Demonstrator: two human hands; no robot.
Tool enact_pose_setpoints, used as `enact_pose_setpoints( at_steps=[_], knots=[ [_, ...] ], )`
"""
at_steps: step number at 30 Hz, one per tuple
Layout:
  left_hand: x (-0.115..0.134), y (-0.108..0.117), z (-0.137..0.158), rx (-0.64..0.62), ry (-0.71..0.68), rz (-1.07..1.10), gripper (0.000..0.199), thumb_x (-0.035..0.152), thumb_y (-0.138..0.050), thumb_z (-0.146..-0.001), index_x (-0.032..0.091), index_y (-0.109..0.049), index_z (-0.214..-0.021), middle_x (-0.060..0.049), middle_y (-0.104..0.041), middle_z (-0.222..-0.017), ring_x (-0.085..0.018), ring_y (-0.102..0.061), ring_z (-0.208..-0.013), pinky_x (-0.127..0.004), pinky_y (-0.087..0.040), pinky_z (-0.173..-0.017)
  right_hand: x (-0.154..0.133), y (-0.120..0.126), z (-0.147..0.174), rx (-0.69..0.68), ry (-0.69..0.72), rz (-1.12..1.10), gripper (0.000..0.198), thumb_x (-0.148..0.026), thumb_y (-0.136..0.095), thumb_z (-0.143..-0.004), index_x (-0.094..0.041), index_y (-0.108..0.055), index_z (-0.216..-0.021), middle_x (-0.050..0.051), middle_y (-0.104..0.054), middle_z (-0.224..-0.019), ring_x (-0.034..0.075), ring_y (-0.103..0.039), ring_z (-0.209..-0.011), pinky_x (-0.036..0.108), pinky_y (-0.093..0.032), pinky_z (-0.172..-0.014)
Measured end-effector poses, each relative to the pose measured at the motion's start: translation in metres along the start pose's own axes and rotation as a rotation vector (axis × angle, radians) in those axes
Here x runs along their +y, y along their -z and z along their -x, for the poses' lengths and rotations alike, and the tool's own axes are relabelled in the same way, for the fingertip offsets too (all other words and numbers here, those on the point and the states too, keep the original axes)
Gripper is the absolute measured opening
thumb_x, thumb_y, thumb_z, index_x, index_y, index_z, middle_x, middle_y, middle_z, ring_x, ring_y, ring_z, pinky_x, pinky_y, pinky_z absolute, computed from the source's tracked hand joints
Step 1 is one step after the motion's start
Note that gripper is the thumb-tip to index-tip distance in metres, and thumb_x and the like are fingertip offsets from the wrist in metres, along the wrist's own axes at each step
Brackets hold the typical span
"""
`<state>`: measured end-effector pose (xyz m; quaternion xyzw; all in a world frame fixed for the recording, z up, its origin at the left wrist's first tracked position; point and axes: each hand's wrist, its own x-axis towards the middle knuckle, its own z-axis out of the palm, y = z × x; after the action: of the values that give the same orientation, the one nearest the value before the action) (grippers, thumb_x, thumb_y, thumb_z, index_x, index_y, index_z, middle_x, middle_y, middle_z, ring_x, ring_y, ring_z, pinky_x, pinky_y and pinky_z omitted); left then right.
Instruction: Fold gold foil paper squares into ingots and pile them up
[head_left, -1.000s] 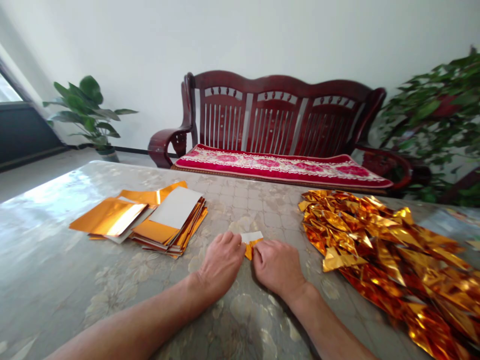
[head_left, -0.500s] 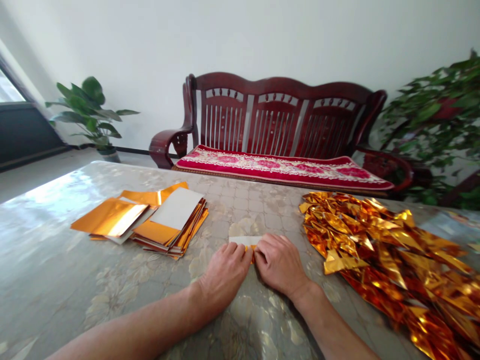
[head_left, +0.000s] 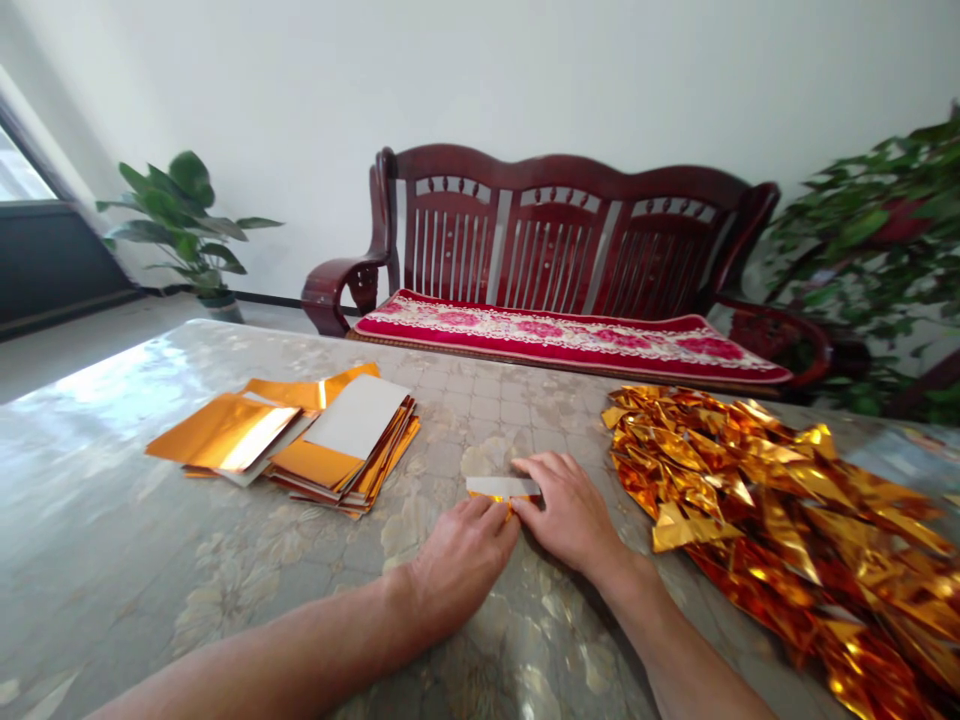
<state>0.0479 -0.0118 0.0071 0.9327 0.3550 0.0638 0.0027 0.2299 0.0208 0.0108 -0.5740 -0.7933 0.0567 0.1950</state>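
A small sheet of gold foil paper (head_left: 501,487), partly folded, lies on the table in front of me. Its upper strip shows the pale back, and a narrow gold edge shows below that. Curled fingers of my left hand (head_left: 469,550) press on the lower left of the sheet. At its right end, my right hand (head_left: 570,510) grips it, thumb at the lower edge and forefinger by the upper corner. The two thumbs' area meets near the middle of the lower edge, where my fingers hide part of the foil.
To the left sits a stack of flat gold foil paper sheets (head_left: 360,430). A big heap of folded gold foil pieces (head_left: 742,490) covers the table's right side, with clear plastic (head_left: 907,450) behind it. Beyond the table (head_left: 247,570) stand a wooden bench (head_left: 555,235) and potted plants (head_left: 184,225).
My right hand has opened its forefinger outward from the sheet's top, baring more of the pale strip. The left fingers have slid slightly down and right along the lower edge.
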Motion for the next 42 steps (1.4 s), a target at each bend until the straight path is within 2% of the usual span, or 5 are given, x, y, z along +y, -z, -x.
enact_pose_setpoints(
  at_steps=[15, 22, 28, 32, 42],
  knots=[
    [-0.028, 0.002, -0.007, 0.117, 0.134, 0.296, 0.023, 0.02, -0.044, -0.1, 0.025, -0.066, -0.098, 0.0, -0.064, -0.095, -0.016, -0.063, -0.088, -0.024, -0.047, -0.076, 0.002, 0.009, -0.004, -0.065, -0.08, -0.097, 0.017, -0.026, -0.073, -0.073, -0.025, -0.066, -0.089, 0.0, -0.068, -0.088, 0.02, -0.055, -0.089, 0.029, -0.037, -0.074],
    [-0.038, -0.001, -0.014, 0.267, 0.273, 0.287, 0.046, 0.018, -0.064, -0.086, 0.026, -0.054, -0.13, -0.006, -0.058, -0.126, -0.024, -0.056, -0.113, -0.037, -0.045, -0.096, 0.009, 0.004, -0.004, -0.089, -0.029, -0.153, 0.011, -0.019, -0.068, -0.077, -0.026, -0.071, -0.085, -0.001, -0.069, -0.082, 0.019, -0.054, -0.086, 0.029, -0.037, -0.075],
    [-0.053, -0.002, -0.022, 0.189, 0.408, 0.48, 0.028, 0.022, -0.073, -0.077, 0.022, -0.068, -0.105, -0.002, -0.068, -0.099, -0.021, -0.062, -0.093, -0.03, -0.047, -0.08, 0.01, 0.001, -0.002, -0.078, 0.02, -0.186, 0.011, -0.016, -0.065, -0.08, -0.026, -0.071, -0.082, -0.001, -0.069, -0.084, 0.019, -0.054, -0.089, 0.029, -0.038, -0.076],
    [-0.056, -0.005, -0.022, 0.208, 0.394, 0.535, 0.007, 0.018, -0.07, -0.079, 0.022, -0.072, -0.084, 0.0, -0.069, -0.085, -0.018, -0.063, -0.086, -0.026, -0.043, -0.074, 0.009, -0.002, 0.001, -0.044, 0.045, -0.179, 0.011, -0.016, -0.064, -0.083, -0.026, -0.071, -0.081, 0.0, -0.068, -0.083, 0.019, -0.054, -0.089, 0.029, -0.038, -0.076],
    [-0.052, 0.0, -0.013, 0.222, 0.205, 0.332, 0.014, 0.019, -0.057, -0.094, 0.021, -0.07, -0.088, -0.002, -0.065, -0.09, -0.017, -0.058, -0.089, -0.026, -0.042, -0.079, 0.007, 0.003, 0.005, 0.035, 0.232, -0.003, 0.009, -0.016, -0.067, -0.087, -0.024, -0.07, -0.083, 0.001, -0.063, -0.081, 0.019, -0.051, -0.086, 0.031, -0.038, -0.077]
  ],
)
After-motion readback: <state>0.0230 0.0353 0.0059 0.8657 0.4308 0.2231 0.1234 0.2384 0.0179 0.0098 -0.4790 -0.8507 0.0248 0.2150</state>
